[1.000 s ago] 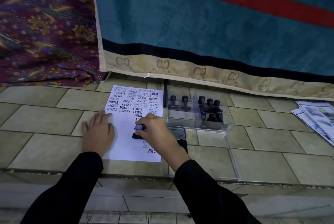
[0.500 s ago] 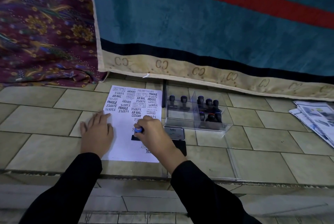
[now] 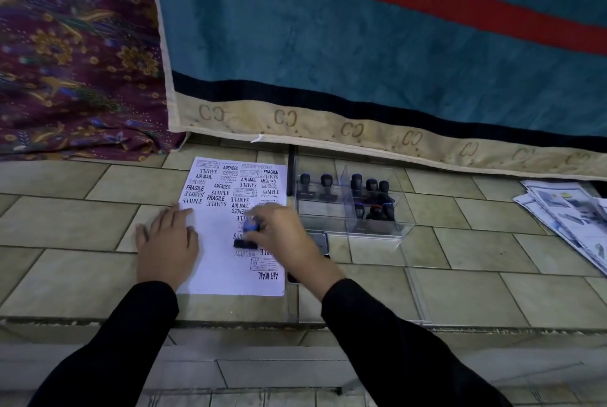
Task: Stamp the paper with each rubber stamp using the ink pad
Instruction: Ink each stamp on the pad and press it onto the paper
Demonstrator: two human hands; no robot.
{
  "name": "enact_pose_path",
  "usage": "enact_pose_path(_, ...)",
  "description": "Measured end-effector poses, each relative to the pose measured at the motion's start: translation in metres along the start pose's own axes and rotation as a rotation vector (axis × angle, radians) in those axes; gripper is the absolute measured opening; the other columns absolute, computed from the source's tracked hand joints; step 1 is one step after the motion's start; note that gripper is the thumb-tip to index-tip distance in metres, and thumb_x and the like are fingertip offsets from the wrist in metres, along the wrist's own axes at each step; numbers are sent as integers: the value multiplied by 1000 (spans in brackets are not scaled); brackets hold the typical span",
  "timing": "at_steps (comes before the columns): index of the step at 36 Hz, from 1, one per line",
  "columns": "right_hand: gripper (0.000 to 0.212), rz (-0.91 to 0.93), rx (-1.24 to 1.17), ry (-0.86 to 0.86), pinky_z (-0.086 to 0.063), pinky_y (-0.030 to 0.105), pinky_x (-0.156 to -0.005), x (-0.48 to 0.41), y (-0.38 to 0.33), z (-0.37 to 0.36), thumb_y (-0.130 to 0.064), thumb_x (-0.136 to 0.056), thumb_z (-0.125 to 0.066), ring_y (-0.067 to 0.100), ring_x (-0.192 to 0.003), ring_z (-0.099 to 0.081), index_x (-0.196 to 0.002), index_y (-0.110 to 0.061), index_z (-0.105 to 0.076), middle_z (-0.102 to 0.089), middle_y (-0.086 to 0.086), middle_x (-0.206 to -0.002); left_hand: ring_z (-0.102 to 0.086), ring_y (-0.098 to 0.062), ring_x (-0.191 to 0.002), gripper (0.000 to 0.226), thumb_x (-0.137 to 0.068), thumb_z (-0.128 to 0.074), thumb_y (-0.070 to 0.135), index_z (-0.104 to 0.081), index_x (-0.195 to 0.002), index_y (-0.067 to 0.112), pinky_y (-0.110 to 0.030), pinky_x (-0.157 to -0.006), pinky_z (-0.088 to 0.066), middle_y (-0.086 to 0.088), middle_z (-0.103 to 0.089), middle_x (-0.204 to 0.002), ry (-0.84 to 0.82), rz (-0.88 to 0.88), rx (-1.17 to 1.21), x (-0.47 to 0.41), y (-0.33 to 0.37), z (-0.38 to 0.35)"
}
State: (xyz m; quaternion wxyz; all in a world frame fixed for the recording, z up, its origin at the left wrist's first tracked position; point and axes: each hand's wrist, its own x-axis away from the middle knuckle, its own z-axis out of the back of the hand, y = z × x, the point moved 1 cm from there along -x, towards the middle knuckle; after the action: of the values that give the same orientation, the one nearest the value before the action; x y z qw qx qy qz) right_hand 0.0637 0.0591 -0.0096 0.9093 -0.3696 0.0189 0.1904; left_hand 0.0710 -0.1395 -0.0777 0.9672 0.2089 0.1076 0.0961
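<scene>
Head view: I count one sheet of paper (image 3: 226, 242) at centre frame, one stamp (image 3: 248, 236) in use, and eight more stamps (image 3: 371, 196) standing in a clear tray (image 3: 377, 232) right of the sheet. My left hand (image 3: 167, 242) lies flat and spread on the paper's left edge; my right hand (image 3: 282, 239) grips the stamp, whose base sits on the sheet. Since half a second ago the right hand has blurred and a fresh print shows beside the stamp. Everything sits on a tiled ledge (image 3: 492, 268); patterned cloth (image 3: 75, 52) hangs upper left, a teal blanket (image 3: 361, 45) above.
</scene>
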Motion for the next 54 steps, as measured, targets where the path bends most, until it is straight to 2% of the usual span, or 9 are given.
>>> enact_pose_path(5,28,-176,-204,327,-42,-3,-53,-32,20,62,-13,-77,-75,-13,-58,-55,-99,-19,-58,-57,-19,-77,-36,-24,-138,40,-93,-45,15,-49,-133,14,-55,-115,-16,-6,-44,-147,-5,-3,-2,1,1,0)
enact_pose_path(10,17,-233,-86,490,-47,3,-63,-63,57,102,-6,-79,-72,2,-69,-59,-91,-10,-61,-65,1,-89,-38,-24,-137,39,-93,-46,14,-50,-131,13,-57,-113,-20,-7,-46,-146,11,-10,-33,1,3,0)
enact_pose_path(13,16,-297,-14,476,-55,29,-81,-74,79,103,-3,-80,-69,22,-88,-64,-94,-8,-62,-63,11,-102,-40,-24,-136,39,-92,-47,13,-51,-131,12,-57,-112,-21,-7,-47,-145,17,-7,-44,1,3,0)
enact_pose_path(22,21,-380,208,227,-54,38,-70,-89,91,78,-5,-87,-60,27,-84,-59,-106,-9,-52,-59,15,-103,-36,-22,-138,41,-93,-45,15,-49,-134,14,-55,-115,-17,-5,-44,-147,0,13,-31,1,4,0)
enact_pose_path(26,12,-421,327,193,-44,30,-54,-92,89,75,-5,-91,-55,20,-69,-54,-102,-8,-55,-61,13,-97,-36,-23,-138,41,-92,-46,15,-50,-133,14,-55,-114,-20,-6,-44,-148,-1,13,-50,1,4,1)
enact_pose_path(35,22,-480,428,42,-42,26,-66,-95,89,79,-1,-91,-51,33,-100,-61,-110,0,-63,-64,20,-111,-40,-24,-136,40,-91,-49,14,-51,-131,14,-56,-112,-22,-5,-47,-145,9,-1,-62,0,2,-2)
enact_pose_path(40,33,-407,334,105,-48,31,-89,-87,94,91,3,-93,-44,28,-112,-56,-119,-7,-62,-61,13,-124,-42,-26,-134,39,-91,-51,14,-52,-129,13,-57,-110,-24,-6,-48,-144,14,-17,-79,0,1,-2)
enact_pose_path(49,21,-458,346,220,-45,25,-65,-25,113,136,2,-87,-53,18,-74,-58,-81,-10,-69,-69,9,-92,-42,-26,-130,36,-91,-52,16,-54,-126,10,-58,-103,-26,-7,-50,-140,-12,-51,-139,-3,2,2)
enact_pose_path(54,21,-487,455,91,-52,35,-86,-6,126,130,0,-85,-55,31,-103,-58,-98,-8,-70,-66,15,-107,-30,-22,-136,43,-91,-35,27,-50,-129,14,-63,-108,-18,-2,-46,-141,-70,-28,-131,-6,0,6)
